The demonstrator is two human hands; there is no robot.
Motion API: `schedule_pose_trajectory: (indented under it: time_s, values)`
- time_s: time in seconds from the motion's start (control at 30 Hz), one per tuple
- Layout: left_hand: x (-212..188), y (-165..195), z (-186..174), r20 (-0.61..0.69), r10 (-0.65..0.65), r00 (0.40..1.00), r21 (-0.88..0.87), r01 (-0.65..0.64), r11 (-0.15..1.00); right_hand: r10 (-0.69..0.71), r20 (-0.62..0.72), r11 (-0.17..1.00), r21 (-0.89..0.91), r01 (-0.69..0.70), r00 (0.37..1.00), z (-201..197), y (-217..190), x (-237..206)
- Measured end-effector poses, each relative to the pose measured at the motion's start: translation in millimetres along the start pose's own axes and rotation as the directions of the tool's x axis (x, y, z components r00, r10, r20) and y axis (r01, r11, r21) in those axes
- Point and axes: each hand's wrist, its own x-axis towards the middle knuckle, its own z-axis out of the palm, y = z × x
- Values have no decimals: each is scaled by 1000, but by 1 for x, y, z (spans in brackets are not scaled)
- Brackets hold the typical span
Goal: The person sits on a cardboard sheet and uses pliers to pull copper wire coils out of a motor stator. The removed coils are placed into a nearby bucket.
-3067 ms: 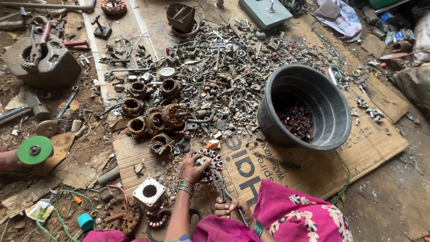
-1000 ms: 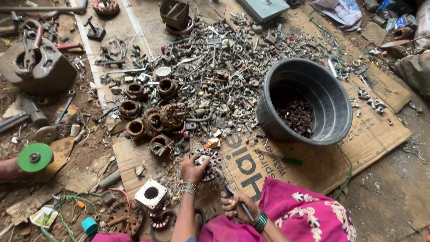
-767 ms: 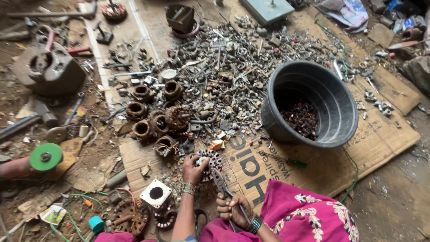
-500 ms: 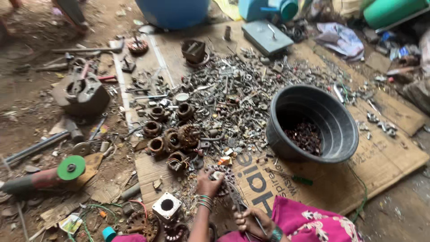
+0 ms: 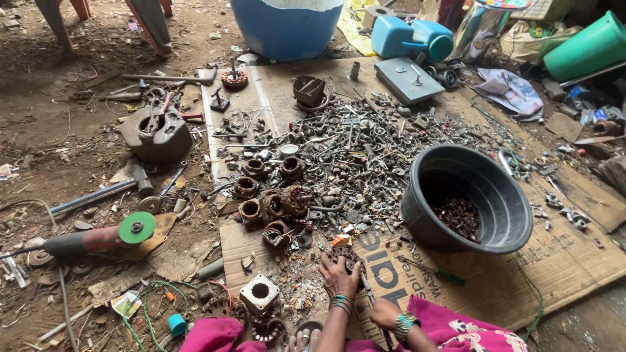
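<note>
On the far left of the dirt floor lies an angle grinder with a green disc, near a rusty motor housing with pliers resting in it. Further right, on the flattened cardboard, sits a cluster of rusty wound motor cores, and below them a square white-edged stator.

Next comes the left hand, fingers curled down over a small round rusty motor part that rests on the cardboard; the part is brown, ring-shaped and mostly covered by the fingers. Green bangles circle that wrist. Just right of it, the right hand is closed around the handle of a slim metal tool, likely a screwdriver, whose tip points up toward the part. Whether the tip touches the part cannot be told.

Behind the hands spreads a wide heap of bolts, nuts and scrap metal. Right of that stands a black plastic tub with dark reddish pieces in its bottom.
</note>
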Motion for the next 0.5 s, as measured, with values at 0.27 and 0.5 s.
schedule_pose_trajectory:
  time_s: [0.27,0.5]
  values:
    - [-3,15,-7,71,-217,974,-46,221,974,294,-176,940,-128,-318,940,7,-53,6]
    - [10,11,-18,74,-133,988,324,102,941,539,-144,776,469,-423,830,25,-59,-6]
